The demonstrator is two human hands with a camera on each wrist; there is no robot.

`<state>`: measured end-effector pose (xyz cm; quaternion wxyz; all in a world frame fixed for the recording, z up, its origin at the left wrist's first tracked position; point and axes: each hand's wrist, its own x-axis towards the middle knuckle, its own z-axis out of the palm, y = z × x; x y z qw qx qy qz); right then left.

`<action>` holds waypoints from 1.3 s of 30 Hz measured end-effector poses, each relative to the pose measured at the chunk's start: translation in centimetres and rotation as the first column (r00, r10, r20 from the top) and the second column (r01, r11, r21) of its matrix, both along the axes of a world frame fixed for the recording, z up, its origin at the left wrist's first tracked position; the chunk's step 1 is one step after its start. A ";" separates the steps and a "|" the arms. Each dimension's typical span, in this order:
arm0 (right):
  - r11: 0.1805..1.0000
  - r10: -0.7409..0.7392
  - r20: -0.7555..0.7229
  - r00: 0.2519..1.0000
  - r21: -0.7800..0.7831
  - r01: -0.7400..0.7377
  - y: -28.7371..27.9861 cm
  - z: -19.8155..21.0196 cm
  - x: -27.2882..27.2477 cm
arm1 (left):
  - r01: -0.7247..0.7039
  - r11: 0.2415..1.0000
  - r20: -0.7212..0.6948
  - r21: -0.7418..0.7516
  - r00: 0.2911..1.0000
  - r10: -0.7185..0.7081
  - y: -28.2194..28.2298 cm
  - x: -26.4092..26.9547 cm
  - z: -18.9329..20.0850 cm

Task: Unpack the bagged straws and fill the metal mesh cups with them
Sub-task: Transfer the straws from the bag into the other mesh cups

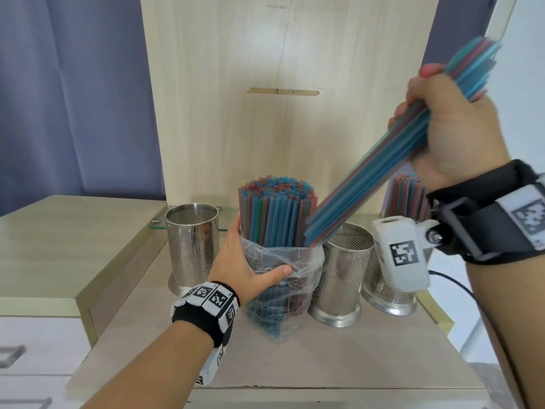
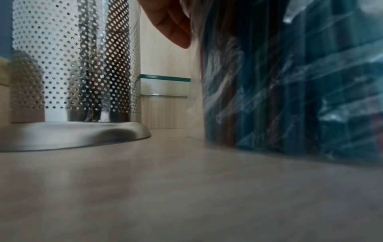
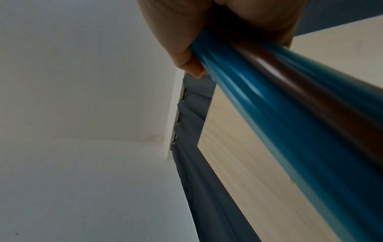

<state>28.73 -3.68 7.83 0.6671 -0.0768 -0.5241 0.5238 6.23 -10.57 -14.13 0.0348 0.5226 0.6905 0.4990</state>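
A clear plastic bag [image 1: 280,284] of blue and red straws [image 1: 275,214] stands upright on the wooden shelf [image 1: 265,361]. My left hand [image 1: 250,261] grips the bag around its middle, thumb in front. My right hand [image 1: 451,125] holds a bundle of straws [image 1: 383,172] tilted, its lower end above an empty mesh cup [image 1: 342,278] right of the bag. In the right wrist view the bundle [image 3: 290,106] runs out of my fist [image 3: 217,32]. Another empty mesh cup [image 1: 193,246] stands left of the bag, also seen close up as the left cup [image 2: 76,65] beside the bag [image 2: 290,90].
A third mesh cup [image 1: 389,287] holding straws [image 1: 410,199] stands at the far right, partly hidden by my wrist camera. A wooden back panel [image 1: 295,98] rises behind the cups. A raised ledge [image 1: 73,219] and drawers [image 1: 29,349] lie to the left.
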 end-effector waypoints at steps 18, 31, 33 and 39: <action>0.995 -0.058 0.717 0.694 0.098 -0.018 -0.9 -16.9 -0.9 | -0.020 1.000 -0.054 0.018 0.998 0.021 0.0 0.2 -0.1; 0.989 0.067 0.346 0.936 0.098 -0.107 0.8 -3.4 2.1 | 0.026 0.998 -0.029 0.064 0.999 -0.024 0.4 -0.4 -0.5; 0.989 0.026 0.323 0.946 0.126 -0.070 1.5 -1.5 2.3 | 0.024 0.997 -0.031 0.069 0.999 -0.022 0.4 -0.3 -0.5; 0.990 -0.094 0.454 0.886 0.136 0.035 4.8 -1.8 0.7 | 0.030 0.997 -0.035 0.075 0.999 -0.027 0.5 -0.5 -0.6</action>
